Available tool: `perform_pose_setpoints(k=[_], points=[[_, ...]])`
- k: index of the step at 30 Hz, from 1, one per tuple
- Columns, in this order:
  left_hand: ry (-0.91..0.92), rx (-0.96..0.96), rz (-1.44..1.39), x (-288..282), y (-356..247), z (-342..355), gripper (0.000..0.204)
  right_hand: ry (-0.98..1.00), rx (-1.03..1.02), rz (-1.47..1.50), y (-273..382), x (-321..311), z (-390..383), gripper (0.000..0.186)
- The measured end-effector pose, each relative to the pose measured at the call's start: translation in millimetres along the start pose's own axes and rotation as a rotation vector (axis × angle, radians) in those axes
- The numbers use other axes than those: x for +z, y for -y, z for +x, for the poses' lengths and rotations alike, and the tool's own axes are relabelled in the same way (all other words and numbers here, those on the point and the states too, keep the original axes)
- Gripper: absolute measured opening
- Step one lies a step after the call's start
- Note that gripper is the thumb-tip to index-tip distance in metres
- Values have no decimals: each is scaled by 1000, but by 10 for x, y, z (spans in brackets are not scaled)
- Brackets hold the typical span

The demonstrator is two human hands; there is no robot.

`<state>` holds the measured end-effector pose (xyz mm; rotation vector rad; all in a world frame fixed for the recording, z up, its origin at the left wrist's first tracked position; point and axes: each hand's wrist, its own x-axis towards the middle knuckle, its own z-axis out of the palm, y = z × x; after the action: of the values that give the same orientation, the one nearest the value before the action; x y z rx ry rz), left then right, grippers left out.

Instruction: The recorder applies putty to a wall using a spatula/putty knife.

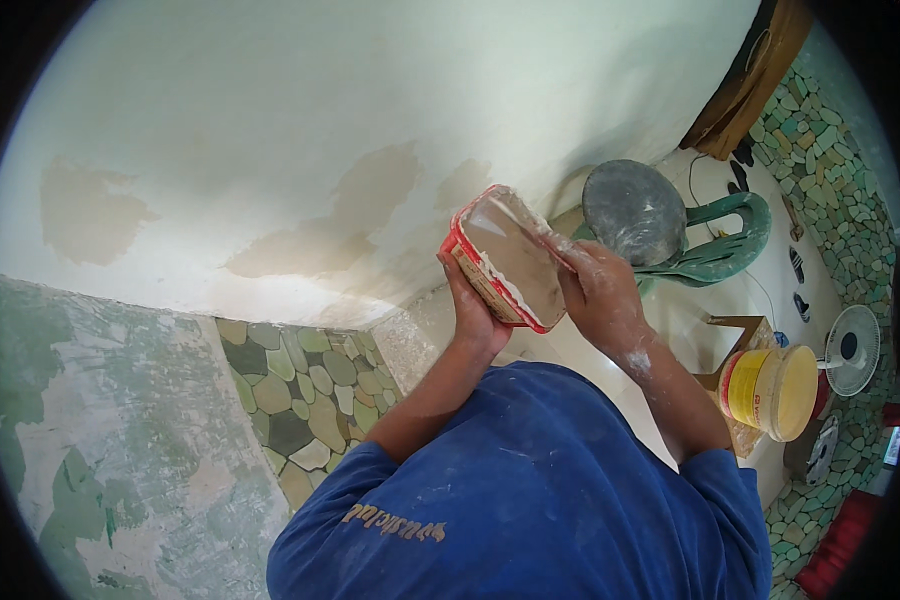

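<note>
The left hand point(470, 305) is gripping a red-rimmed rectangular tray point(505, 260) from below, fingers curled shut around its near left edge, holding it tilted up in front of the white wall point(370, 90). The tray is carrying pale putty smeared over its inside. The right hand point(600, 290), dusted white, is closing around a putty knife point(545, 240) whose blade is lying against the tray's right side; the blade is mostly hidden by smeared putty. On the wall, to the left of the tray, tan patches point(330, 230) are showing through the white. To the right, a grey round pan point(633, 210) is resting on a green plastic chair point(730, 245). Nearer and further right, a yellow bucket point(770, 392) is standing on the floor beside a small white fan point(852, 348).
</note>
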<state>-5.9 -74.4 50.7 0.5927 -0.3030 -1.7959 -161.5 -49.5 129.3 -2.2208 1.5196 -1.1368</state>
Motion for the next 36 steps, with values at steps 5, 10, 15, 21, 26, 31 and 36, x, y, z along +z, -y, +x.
perform_pose_setpoints(k=[5,10,15,21,26,31,36], points=[[3,-10,6,31,-6,-10,79,-44,-10,45,115,-116,55,38],[-21,-14,69,-15,45,28,84,17,-40,-35,28,-34,84,38],[-45,-29,41,9,27,-11,82,-11,-2,28,32,-70,96,36],[9,-24,38,33,2,-18,82,-13,-12,39,85,-98,99,38],[-5,-24,35,110,-7,-16,85,4,-38,-58,-31,9,112,38],[-1,-13,28,29,13,-14,84,-99,-121,5,96,-61,115,36],[-4,6,21,45,1,-6,84,15,-68,-24,14,4,99,36]])
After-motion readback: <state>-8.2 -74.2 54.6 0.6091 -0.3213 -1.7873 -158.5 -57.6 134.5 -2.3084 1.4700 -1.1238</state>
